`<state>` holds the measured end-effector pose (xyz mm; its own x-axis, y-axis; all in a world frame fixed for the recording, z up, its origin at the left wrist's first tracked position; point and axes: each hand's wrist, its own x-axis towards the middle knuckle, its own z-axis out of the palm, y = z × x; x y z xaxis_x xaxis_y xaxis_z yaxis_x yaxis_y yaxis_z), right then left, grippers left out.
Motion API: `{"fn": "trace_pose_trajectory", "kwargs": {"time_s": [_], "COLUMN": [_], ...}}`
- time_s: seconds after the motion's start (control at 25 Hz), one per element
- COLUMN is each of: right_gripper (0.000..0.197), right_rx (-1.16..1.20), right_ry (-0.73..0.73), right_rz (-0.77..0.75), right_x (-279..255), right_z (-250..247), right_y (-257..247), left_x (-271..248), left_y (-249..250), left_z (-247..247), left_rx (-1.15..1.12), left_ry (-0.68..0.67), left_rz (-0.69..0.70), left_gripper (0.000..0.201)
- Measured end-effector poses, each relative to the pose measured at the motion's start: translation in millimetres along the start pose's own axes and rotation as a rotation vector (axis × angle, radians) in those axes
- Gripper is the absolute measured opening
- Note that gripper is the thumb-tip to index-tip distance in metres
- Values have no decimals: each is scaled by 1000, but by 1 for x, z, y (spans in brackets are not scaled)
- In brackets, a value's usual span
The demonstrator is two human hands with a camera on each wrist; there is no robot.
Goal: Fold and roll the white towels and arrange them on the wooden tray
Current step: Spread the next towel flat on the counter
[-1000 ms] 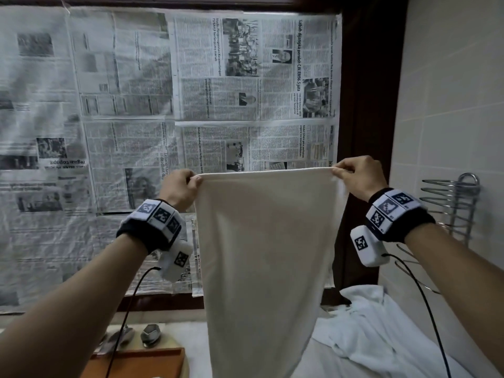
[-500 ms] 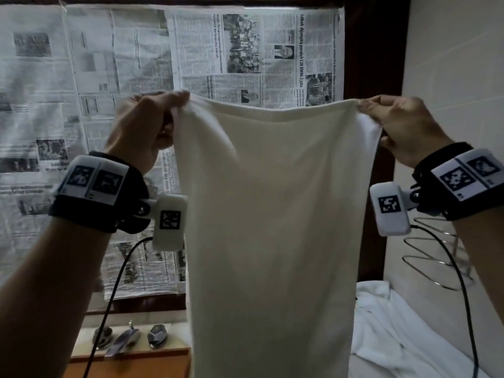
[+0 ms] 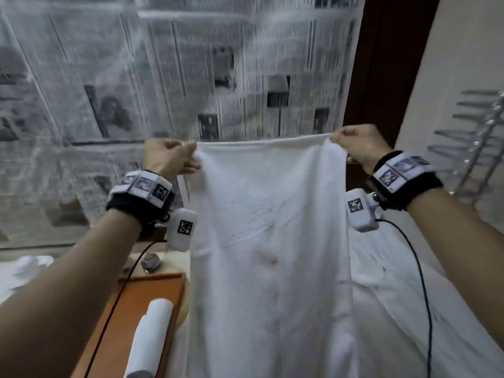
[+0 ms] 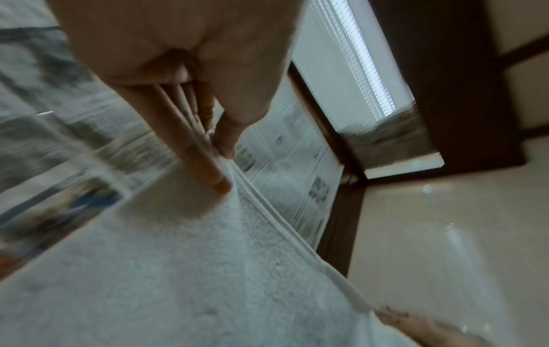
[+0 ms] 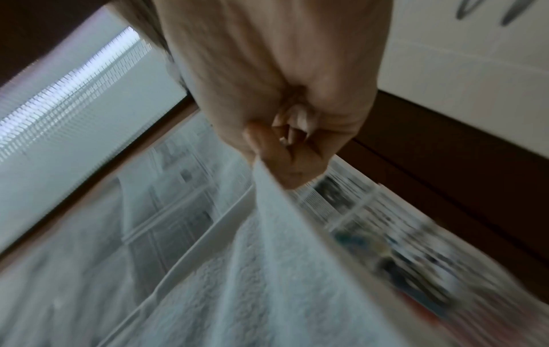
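A white towel (image 3: 267, 241) hangs lengthwise in front of me, held up by its top edge. My left hand (image 3: 174, 159) pinches its top left corner; in the left wrist view thumb and fingers (image 4: 208, 164) clamp the hem of the towel (image 4: 208, 270). My right hand (image 3: 354, 143) pinches the top right corner, and the right wrist view shows it (image 5: 285, 164) gripping the towel (image 5: 282, 270). At the lower left lies a wooden tray (image 3: 141, 304) with one rolled white towel (image 3: 152, 342) on it.
More loose white towels (image 3: 403, 309) lie in a heap at the right, behind the hanging one. Newspaper (image 3: 163, 77) covers the window ahead. A metal wire rack (image 3: 474, 137) is fixed to the tiled wall at the right. A metal nut-like object (image 3: 150, 261) sits beyond the tray.
Both hands swung the towel up high half a second ago and have now brought it back down and forward. The view has tilted down, showing the tray and rolled towel.
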<state>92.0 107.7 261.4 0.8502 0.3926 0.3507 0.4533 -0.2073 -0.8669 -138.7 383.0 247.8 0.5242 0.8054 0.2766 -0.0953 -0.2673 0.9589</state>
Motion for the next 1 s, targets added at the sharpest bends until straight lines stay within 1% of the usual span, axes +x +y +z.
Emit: {"fn": "trace_pose_trajectory", "kwargs": {"time_s": [0.12, 0.2, 0.24, 0.32, 0.36, 0.4, 0.44, 0.48, 0.52, 0.56, 0.6, 0.64, 0.68, 0.76, 0.8, 0.84, 0.88, 0.92, 0.96, 1.0], "right_gripper": [17, 16, 14, 12, 8, 11, 27, 45, 58, 66, 69, 70, 71, 72, 71, 70, 69, 67, 66, 65], "right_rx": [-232, -295, -267, -96, -26, -59, -185, -329, -418, -495, -597, -687, -745, -756, -747, -741, -740, -735, -724, -718], "right_ry": [-53, -47, -44, -50, -69, -115, -176, -276, -431, -615, -770, -853, -880, -843, -837, -828, -828, -850, -908, -974], "right_rz": [133, 206, 249, 387, 444, 458, 435, 408, 391, 418, 411, 394, 370, 332, 349, 365, 351, 295, 228, 172], "right_x": [2, -4, -5, -8, -13, -22, -37, -60, -93, -129, -160, -181, -191, -187, -179, -172, -170, -173, -180, -188], "right_z": [44, 68, 78, 100, 113, 127, 142, 159, 177, 191, 202, 210, 214, 218, 220, 222, 226, 232, 238, 240], "right_y": [99, 149, 168, 206, 226, 249, 276, 303, 326, 343, 358, 368, 379, 386, 386, 379, 372, 363, 357, 355], "left_x": [-4, -3, 0, 4, 1, -8, -24, -47, -76, -108, -138, -159, -172, -171, -164, -156, -151, -150, -154, -161], "left_y": [-111, -172, -196, -241, -259, -283, -303, -330, -351, -372, -392, -410, -419, -431, -433, -427, -423, -416, -409, -404], "left_z": [27, 41, 46, 58, 63, 70, 76, 84, 92, 100, 108, 114, 118, 119, 119, 123, 131, 143, 155, 164], "left_rx": [19, 41, 49, 76, 136, 282, 491, 675, 773, 836, 898, 953, 998, 1067, 1094, 1105, 1092, 1048, 988, 941], "left_ry": [-61, -44, -29, 35, 43, 24, -23, -118, -246, -402, -541, -628, -683, -687, -687, -685, -676, -670, -695, -757], "left_rz": [-156, -232, -262, -296, -312, -333, -370, -413, -437, -427, -405, -370, -364, -346, -365, -411, -467, -506, -508, -474], "left_gripper": [22, 19, 17, 12, 9, 10, 27, 45, 56, 58, 59, 61, 64, 68, 69, 69, 68, 66, 63, 61]}}
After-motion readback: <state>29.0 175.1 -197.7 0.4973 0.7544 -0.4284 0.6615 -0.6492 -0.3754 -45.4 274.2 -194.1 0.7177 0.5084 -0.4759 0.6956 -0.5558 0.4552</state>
